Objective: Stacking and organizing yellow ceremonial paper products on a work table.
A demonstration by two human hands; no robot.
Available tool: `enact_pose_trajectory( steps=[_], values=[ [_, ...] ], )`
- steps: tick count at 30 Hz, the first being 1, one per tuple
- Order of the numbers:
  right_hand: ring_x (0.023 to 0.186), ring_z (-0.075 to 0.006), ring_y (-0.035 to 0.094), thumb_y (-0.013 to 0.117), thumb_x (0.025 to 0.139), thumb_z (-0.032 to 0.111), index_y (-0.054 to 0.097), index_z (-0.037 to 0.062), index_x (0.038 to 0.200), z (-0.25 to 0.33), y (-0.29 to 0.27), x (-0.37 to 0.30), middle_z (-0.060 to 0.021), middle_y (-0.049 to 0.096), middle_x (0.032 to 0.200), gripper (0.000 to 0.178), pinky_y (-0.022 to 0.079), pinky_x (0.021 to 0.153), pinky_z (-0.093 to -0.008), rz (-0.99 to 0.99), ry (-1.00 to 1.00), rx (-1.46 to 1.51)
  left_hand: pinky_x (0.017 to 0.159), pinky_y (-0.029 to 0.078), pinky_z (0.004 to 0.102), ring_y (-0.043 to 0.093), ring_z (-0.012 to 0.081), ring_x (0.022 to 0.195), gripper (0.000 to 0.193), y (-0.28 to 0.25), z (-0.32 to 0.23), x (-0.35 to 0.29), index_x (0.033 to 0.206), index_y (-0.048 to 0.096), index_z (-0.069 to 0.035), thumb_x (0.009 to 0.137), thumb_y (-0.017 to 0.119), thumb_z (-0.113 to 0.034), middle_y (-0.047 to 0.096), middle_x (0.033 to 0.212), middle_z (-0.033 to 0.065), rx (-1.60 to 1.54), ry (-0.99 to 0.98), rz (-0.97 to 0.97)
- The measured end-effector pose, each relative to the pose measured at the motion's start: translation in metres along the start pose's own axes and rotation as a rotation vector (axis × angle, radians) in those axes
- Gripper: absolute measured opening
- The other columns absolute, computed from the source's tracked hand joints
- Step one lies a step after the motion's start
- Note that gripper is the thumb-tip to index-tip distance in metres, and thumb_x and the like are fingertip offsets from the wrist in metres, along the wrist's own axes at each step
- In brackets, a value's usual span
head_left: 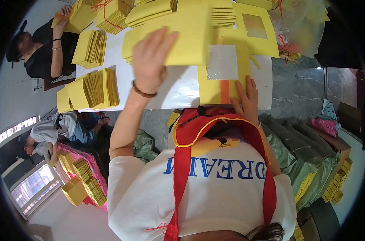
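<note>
The left forearm [130, 116] slants up from a bent elbow left of centre to the left grip [149, 62] in the upper middle of the frame, its back to the camera, fingers blurred and stretched up and rightward; whether they close is unclear. Right of centre, the right grip [246, 98] points upward, fingers extended, thumb apart; the right arm [274, 165] shows partly below.

a head-worn fisheye looks steeply down over the wearer's white shirt [226, 201], near the left hand [151, 60] and right hand [246, 98], the table [178, 90] across the top, straight edges bending toward its dark rim
</note>
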State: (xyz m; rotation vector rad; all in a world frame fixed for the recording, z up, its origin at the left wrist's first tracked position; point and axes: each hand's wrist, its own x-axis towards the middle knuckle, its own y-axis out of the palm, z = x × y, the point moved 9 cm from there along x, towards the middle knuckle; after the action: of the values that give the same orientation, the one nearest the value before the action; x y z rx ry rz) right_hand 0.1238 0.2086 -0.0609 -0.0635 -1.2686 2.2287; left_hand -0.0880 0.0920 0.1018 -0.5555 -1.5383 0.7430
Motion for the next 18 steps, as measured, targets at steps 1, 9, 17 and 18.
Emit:
enact_pose_trajectory(
  steps=[1,9,17,18],
  values=[
    [0.132,-0.0406,0.024,0.058,0.083,0.029,0.047,0.0111,0.131,0.000,-0.001,0.000,-0.0197,0.024,0.145,0.052,0.024,0.103,-0.0539,-0.002,0.004,0.008,0.085,0.041,0.0384,0.054,0.0282,0.103,0.064,-0.005,0.014,-0.004,0.123,0.054,-0.012,0.061,0.051,0.006,0.058,0.116,0.0094,0.107,-0.009,0.000],
    [0.131,-0.0416,0.026,0.061,0.081,0.025,0.048,0.0105,0.130,0.003,-0.004,0.002,-0.0209,0.026,0.144,0.053,0.027,0.104,-0.0467,-0.043,-0.060,0.035,0.087,0.038,0.0383,0.052,0.0254,0.105,0.064,0.048,0.101,-0.074,0.126,0.052,-0.022,0.068,0.053,0.006,0.057,0.118,0.0040,0.208,-0.187,0.397],
    [0.131,-0.0415,0.026,0.062,0.080,0.025,0.048,0.0105,0.129,0.003,-0.004,0.002,-0.0209,0.025,0.144,0.053,0.027,0.104,-0.0471,-0.032,-0.055,0.021,0.087,0.038,0.0407,0.050,0.0221,0.108,0.061,0.081,0.116,-0.074,0.127,0.048,-0.024,0.072,0.062,-0.001,0.054,0.120,0.0013,0.196,-0.219,0.633],
    [0.130,-0.0415,0.026,0.062,0.080,0.025,0.048,0.0106,0.129,0.004,-0.005,0.002,-0.0211,0.025,0.144,0.053,0.027,0.104,-0.0472,-0.025,-0.054,0.018,0.087,0.038,0.0407,0.050,0.0221,0.108,0.061,0.080,0.119,-0.077,0.127,0.048,-0.024,0.072,0.062,-0.001,0.054,0.120,0.0013,0.198,-0.221,0.633]
  ],
)
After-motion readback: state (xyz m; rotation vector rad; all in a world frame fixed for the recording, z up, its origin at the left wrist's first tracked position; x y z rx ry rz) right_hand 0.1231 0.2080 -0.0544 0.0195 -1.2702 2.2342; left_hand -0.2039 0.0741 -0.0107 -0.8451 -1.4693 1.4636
